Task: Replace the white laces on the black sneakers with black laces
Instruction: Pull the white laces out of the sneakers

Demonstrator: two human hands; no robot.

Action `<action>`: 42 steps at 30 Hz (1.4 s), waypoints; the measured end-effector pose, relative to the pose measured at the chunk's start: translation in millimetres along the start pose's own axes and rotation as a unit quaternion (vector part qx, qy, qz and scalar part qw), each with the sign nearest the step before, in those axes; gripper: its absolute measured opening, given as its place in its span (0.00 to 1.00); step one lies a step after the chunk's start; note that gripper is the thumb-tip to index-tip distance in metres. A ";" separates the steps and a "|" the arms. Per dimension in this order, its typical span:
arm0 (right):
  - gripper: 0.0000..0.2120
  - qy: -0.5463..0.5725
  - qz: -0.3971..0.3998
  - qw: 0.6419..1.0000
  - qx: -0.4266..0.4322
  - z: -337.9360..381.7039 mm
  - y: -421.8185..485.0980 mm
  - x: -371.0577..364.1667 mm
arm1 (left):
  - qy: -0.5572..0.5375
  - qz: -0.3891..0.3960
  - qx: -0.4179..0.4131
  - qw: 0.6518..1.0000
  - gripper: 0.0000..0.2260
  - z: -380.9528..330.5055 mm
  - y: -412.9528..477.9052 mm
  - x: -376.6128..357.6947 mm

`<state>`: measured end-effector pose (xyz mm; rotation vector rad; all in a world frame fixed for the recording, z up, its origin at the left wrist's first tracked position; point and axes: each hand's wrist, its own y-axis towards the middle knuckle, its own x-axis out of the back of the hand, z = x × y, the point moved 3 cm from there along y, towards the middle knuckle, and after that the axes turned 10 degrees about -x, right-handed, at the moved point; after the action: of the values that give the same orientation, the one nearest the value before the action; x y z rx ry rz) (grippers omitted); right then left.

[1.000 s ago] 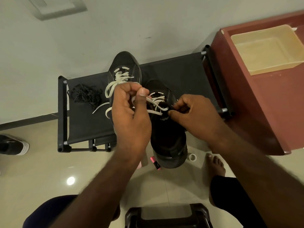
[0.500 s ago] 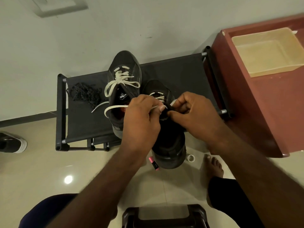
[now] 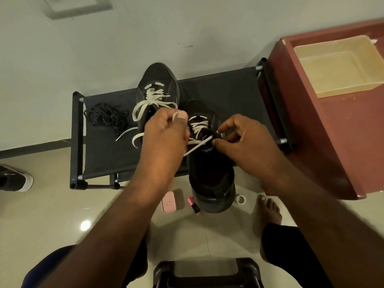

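Two black sneakers stand on a low black rack (image 3: 239, 90). The left sneaker (image 3: 160, 80) keeps its white lace (image 3: 151, 104), tied loosely with ends trailing off to the left. The right sneaker (image 3: 209, 169) is nearer me, and its white lace (image 3: 198, 124) is partly undone. My left hand (image 3: 164, 140) grips a loop of that lace and holds it up above the shoe. My right hand (image 3: 241, 142) pinches the sneaker's upper edge by the eyelets, where the lace passes. A heap of black laces (image 3: 108, 117) lies on the rack's left end.
A maroon cabinet (image 3: 342, 142) with a cream tray (image 3: 336, 67) stands right of the rack. On the floor lie a pink case (image 3: 168, 203), a pink marker (image 3: 194, 205) and a tape ring (image 3: 241, 199). My bare foot (image 3: 268, 213), a black stool (image 3: 207, 273) and another shoe (image 3: 14, 179) are near.
My left hand has dropped to the eyelets of the right sneaker and then risen up and to the left, drawing a loop of white lace out. My right hand has stayed at the eyelets.
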<state>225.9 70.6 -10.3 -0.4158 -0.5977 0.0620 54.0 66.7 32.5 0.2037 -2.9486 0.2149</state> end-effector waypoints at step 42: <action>0.10 -0.055 -0.008 0.996 0.076 4.9 -0.5 -6.3 | 0.379 0.087 -0.119 0.914 0.08 34.2 -20.3 -9.6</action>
<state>218.0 70.7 -9.7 -0.2619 -0.6990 0.1154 60.7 42.6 0.1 -0.1508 -2.1826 -0.0460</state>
